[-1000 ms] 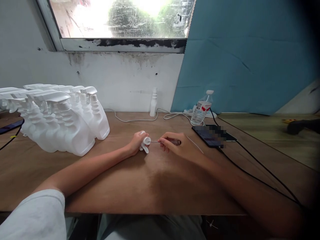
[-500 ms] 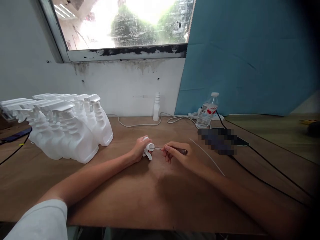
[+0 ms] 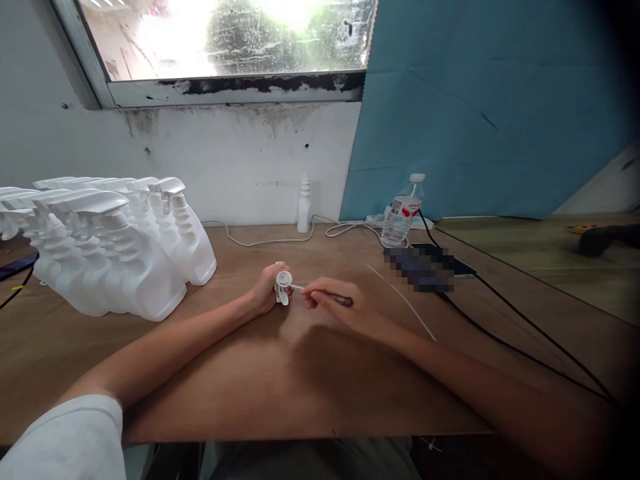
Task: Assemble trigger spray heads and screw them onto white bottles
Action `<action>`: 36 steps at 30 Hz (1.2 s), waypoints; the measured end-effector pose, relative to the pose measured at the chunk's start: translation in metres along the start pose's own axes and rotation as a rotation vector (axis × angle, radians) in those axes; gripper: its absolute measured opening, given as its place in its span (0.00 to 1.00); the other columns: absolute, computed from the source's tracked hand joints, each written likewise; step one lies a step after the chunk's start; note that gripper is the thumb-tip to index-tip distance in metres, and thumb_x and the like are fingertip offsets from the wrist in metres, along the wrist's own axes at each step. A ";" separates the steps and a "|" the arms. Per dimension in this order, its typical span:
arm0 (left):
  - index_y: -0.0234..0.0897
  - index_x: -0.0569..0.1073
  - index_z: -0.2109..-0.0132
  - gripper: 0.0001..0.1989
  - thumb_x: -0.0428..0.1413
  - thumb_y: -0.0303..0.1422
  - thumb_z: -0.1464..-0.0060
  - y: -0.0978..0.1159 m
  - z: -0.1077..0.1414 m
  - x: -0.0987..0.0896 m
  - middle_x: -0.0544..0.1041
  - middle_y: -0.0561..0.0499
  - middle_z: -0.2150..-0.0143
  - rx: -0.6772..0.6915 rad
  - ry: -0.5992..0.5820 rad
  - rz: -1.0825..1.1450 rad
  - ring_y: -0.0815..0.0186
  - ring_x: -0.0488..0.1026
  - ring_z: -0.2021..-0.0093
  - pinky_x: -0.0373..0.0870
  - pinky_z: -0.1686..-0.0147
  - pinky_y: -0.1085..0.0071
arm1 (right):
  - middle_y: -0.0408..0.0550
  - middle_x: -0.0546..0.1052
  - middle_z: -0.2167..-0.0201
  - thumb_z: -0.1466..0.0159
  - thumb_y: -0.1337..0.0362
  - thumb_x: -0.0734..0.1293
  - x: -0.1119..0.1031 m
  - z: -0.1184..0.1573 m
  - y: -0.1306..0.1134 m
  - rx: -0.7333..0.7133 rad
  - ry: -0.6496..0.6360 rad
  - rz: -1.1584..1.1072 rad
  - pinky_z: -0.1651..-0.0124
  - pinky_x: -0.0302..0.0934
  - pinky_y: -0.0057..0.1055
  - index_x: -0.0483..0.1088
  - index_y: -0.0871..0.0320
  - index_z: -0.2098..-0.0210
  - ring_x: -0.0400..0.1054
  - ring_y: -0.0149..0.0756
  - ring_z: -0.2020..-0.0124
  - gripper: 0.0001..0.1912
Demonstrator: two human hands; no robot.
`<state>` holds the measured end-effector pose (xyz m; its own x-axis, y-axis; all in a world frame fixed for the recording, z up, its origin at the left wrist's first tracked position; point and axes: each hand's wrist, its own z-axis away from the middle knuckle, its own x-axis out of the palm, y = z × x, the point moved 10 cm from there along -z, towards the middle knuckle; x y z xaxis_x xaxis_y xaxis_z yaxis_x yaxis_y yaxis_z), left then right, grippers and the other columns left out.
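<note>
My left hand (image 3: pixel 266 288) is closed around a white trigger spray head (image 3: pixel 283 279), its round collar facing me and its lever hanging below. In my right hand (image 3: pixel 334 298) is a screwdriver (image 3: pixel 341 299) with a dark handle, held like a pen. Its thin metal shaft points left and reaches the edge of the spray head; whether the tip touches is too small to tell. A thin white tube (image 3: pixel 404 303) lies on the table just beyond my right hand.
White spray bottles (image 3: pixel 150 273) stand in rows at left. A headless white bottle (image 3: pixel 303 207) stands by the wall, near a pale cable (image 3: pixel 255 244). On the right are a water bottle (image 3: pixel 400 220), a phone (image 3: pixel 463 268) and black cables (image 3: pixel 520 313). Wooden tabletop (image 3: pixel 240 393) lies beneath.
The spray head has turned, so its round collar now faces me more fully. The screwdriver tip has shifted from the collar's opening to its right edge. The whole view has shifted slightly.
</note>
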<state>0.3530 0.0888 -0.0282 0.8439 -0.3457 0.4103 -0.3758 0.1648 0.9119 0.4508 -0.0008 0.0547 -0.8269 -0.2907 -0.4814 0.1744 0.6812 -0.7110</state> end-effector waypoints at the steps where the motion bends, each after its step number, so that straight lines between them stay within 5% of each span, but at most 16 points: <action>1: 0.37 0.60 0.76 0.11 0.54 0.36 0.54 0.000 0.000 0.000 0.62 0.56 0.86 -0.001 -0.002 0.007 0.70 0.60 0.86 0.57 0.86 0.76 | 0.50 0.75 0.62 0.33 0.64 0.59 0.003 0.001 -0.008 -0.082 -0.018 0.088 0.54 0.66 0.34 0.72 0.58 0.56 0.70 0.34 0.60 0.12; 8: 0.35 0.63 0.75 0.12 0.55 0.38 0.54 -0.009 0.003 0.006 0.67 0.53 0.82 -0.070 -0.016 0.035 0.71 0.63 0.84 0.58 0.84 0.76 | 0.57 0.63 0.40 0.34 0.68 0.59 0.020 0.013 -0.031 -0.412 -0.106 0.583 0.41 0.58 0.44 0.65 0.56 0.44 0.58 0.42 0.40 0.19; 16: 0.35 0.63 0.73 0.14 0.59 0.38 0.54 -0.010 0.007 0.011 0.65 0.57 0.82 -0.071 -0.009 0.034 0.72 0.63 0.83 0.59 0.84 0.78 | 0.61 0.64 0.40 0.33 0.68 0.58 0.036 0.018 -0.029 -0.571 -0.228 0.873 0.44 0.60 0.47 0.67 0.59 0.47 0.60 0.45 0.40 0.16; 21: 0.34 0.64 0.73 0.16 0.60 0.41 0.53 -0.006 0.008 0.013 0.66 0.56 0.82 -0.013 -0.002 0.008 0.72 0.64 0.83 0.60 0.83 0.78 | 0.61 0.68 0.43 0.33 0.72 0.56 0.035 0.021 -0.036 -0.637 -0.241 0.827 0.45 0.62 0.45 0.68 0.61 0.52 0.65 0.42 0.45 0.14; 26: 0.35 0.64 0.68 0.20 0.58 0.48 0.52 0.005 0.009 0.007 0.68 0.55 0.78 0.115 0.058 -0.001 0.71 0.67 0.79 0.66 0.79 0.75 | 0.55 0.65 0.39 0.32 0.70 0.54 -0.015 0.009 -0.030 -0.393 -0.016 0.503 0.42 0.60 0.41 0.68 0.56 0.50 0.63 0.38 0.42 0.16; 32: 0.38 0.60 0.60 0.21 0.62 0.37 0.58 0.003 -0.010 0.011 0.70 0.55 0.69 0.185 0.032 -0.185 0.68 0.71 0.72 0.69 0.72 0.72 | 0.50 0.78 0.54 0.35 0.60 0.59 -0.098 -0.001 0.058 0.231 0.089 0.454 0.45 0.62 0.41 0.76 0.56 0.62 0.71 0.44 0.51 0.15; 36: 0.36 0.65 0.62 0.16 0.61 0.33 0.58 -0.003 -0.044 0.022 0.70 0.54 0.71 0.214 0.083 -0.412 0.68 0.70 0.71 0.65 0.71 0.76 | 0.50 0.80 0.62 0.37 0.58 0.59 -0.126 0.007 0.094 0.400 0.012 0.488 0.52 0.64 0.39 0.77 0.59 0.65 0.73 0.44 0.58 0.17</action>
<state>0.3893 0.1212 -0.0223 0.9637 -0.2662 0.0197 -0.0664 -0.1674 0.9837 0.5756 0.0949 0.0453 -0.6070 -0.0010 -0.7947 0.7177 0.4288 -0.5487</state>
